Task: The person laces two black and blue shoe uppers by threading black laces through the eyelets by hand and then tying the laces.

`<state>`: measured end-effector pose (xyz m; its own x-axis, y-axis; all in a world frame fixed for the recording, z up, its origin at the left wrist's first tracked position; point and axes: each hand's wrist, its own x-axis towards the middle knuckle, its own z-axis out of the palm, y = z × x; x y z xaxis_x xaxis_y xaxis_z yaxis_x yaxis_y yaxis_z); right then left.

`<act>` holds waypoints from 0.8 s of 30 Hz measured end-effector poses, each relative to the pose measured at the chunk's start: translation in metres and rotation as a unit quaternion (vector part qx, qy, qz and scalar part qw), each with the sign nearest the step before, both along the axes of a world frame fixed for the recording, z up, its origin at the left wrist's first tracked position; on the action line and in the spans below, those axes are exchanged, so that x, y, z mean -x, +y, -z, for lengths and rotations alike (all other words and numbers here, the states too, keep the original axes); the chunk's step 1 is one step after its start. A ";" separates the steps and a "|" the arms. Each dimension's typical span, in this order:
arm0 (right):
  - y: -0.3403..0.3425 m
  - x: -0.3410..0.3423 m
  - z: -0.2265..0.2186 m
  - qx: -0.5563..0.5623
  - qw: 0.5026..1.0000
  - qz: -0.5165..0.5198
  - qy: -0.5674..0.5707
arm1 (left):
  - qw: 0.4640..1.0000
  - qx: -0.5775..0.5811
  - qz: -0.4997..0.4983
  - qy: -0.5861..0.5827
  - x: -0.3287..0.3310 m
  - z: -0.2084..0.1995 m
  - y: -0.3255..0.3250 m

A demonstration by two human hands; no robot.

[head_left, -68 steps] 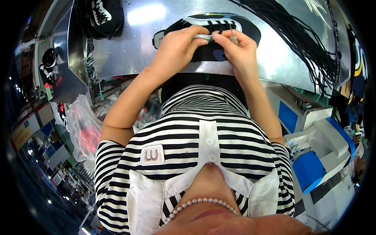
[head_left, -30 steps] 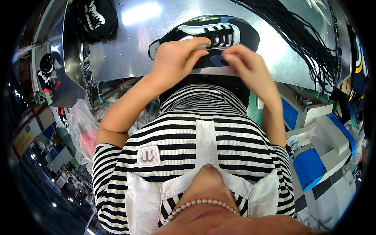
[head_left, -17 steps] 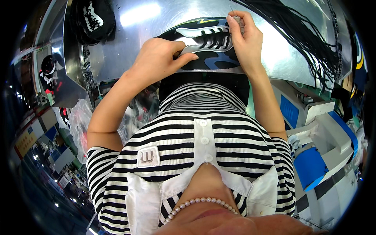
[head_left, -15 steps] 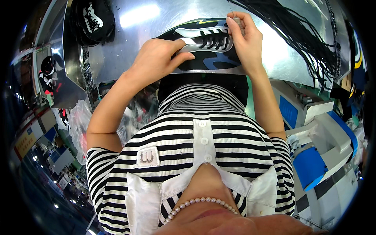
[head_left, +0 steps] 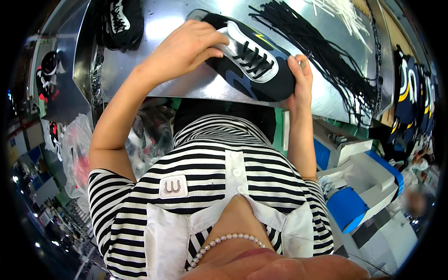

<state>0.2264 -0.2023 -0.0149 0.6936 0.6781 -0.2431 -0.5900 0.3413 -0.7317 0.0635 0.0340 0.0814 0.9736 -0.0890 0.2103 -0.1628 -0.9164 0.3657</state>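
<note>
A flat shoe upper, black with blue and yellow shapes, lies tilted at the metal table's front edge. Black laces cross its silver-white middle strip. My left hand is closed at its far-left end, thumb and fingers pinching the silver lining at the opening. At the right, toe end, my right hand is closed, its thumb by the upper's edge. A small piece shows between that thumb and the curled fingers; its kind is too small to make out. The right fingertips are partly hidden.
Long black laces lie in a bundle at the right of the table, with white laces beyond. Stacked black uppers sit at the back left. A grey-and-blue machine stands at the lower right; clear plastic bags hang at the left.
The upper has turned clockwise, its toe end swinging toward me. My right hand has come nearer and lower with it; my left hand has shifted outward along the opening.
</note>
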 end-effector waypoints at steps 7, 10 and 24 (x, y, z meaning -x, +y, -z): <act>0.009 0.038 0.006 -0.059 0.996 0.054 0.045 | 0.962 0.168 -0.147 -0.160 0.018 0.032 -0.056; 0.007 0.048 0.005 -0.066 0.996 0.053 0.029 | 0.949 0.203 -0.180 -0.163 0.015 0.046 -0.082; -0.018 0.073 -0.015 0.051 0.996 -0.068 0.015 | 0.970 0.147 -0.153 -0.118 0.026 0.053 -0.088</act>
<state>0.1533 -0.2201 0.0005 0.5881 0.7361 -0.3351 -0.6481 0.1811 -0.7397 0.0380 -0.0543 0.0286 0.8663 0.2950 0.4031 -0.0101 -0.7965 0.6045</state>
